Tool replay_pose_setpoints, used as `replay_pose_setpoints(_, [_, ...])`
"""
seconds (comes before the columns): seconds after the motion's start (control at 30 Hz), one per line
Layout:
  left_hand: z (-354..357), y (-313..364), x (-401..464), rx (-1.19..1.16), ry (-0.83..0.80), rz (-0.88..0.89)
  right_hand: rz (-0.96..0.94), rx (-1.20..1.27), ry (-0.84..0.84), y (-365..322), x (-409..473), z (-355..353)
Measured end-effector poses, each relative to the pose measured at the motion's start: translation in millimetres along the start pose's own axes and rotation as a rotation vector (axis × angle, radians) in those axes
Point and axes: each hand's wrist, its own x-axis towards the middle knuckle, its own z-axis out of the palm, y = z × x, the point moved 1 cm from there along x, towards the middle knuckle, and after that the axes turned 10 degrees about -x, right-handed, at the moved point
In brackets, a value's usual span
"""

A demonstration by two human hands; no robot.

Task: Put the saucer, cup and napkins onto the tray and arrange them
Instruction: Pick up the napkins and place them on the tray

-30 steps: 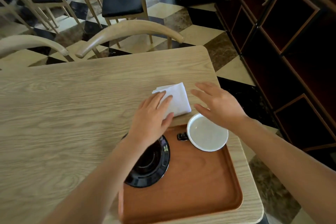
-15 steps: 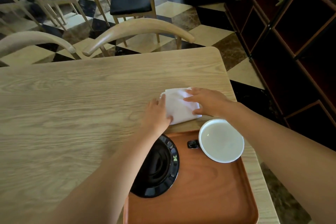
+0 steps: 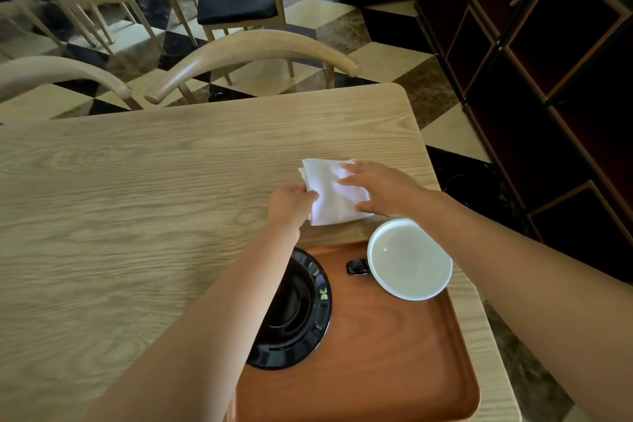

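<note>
White folded napkins (image 3: pixel 330 197) lie on the wooden table (image 3: pixel 137 199), just beyond the far edge of the brown tray (image 3: pixel 394 353). My left hand (image 3: pixel 291 204) pinches the napkins' left edge. My right hand (image 3: pixel 380 188) rests on their right side, fingers spread over the cloth. A black saucer (image 3: pixel 301 308) sits on the tray's left part, partly hidden by my left forearm. A cup (image 3: pixel 409 259), white inside with a black handle pointing left, stands at the tray's far right corner.
Two curved wooden chair backs (image 3: pixel 253 51) stand at the table's far edge, with more chairs behind. A dark shelving unit (image 3: pixel 548 79) runs along the right. The table's right edge is close to the tray.
My right hand came down onto the napkins. My left hand slid from on top of them to their left edge.
</note>
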Motion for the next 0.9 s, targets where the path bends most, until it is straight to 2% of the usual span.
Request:
replay_pose_setpoints(0.2, [-1.8, 21.3, -24.5, -0.23, -0.109, 0.033, 0.248, 0.498, 0.277, -8.1, -10.6, -20.2])
replay_pose_setpoints(0.3, [-12.6, 30.5, -43.0, -0.349, -0.223, 0.059, 0.297, 0.798, 0.284, -14.1, -27.7, -32.9])
replay_pose_setpoints(0.43, [-25.8, 32.9, -70.5, -0.485, -0.364, 0.101, 0.253, 1.163, 0.322, -28.1, -64.3, -50.9])
replay_pose_setpoints(0.53, [-32.7, 23.7, -93.0, -0.437, -0.328, 0.168, 0.274, 1.208, 0.456, -36.8, -99.9, -59.5])
replay_pose_setpoints(0.67, [-35.3, -2.8, -128.4, -0.331, -0.175, 0.317, 0.288, 1.224, 0.574, -52.1, -150.6, -54.7])
replay_pose_setpoints(0.73, [-34.4, -18.7, -147.7, -0.258, -0.118, 0.408, 0.275, 1.182, 0.599, -60.7, -175.3, -46.5])
replay_pose_setpoints(0.9, [-29.1, -67.3, -198.9, 0.009, -0.12, 0.658, 0.307, 1.105, 0.589, -77.7, -235.5, -12.4])
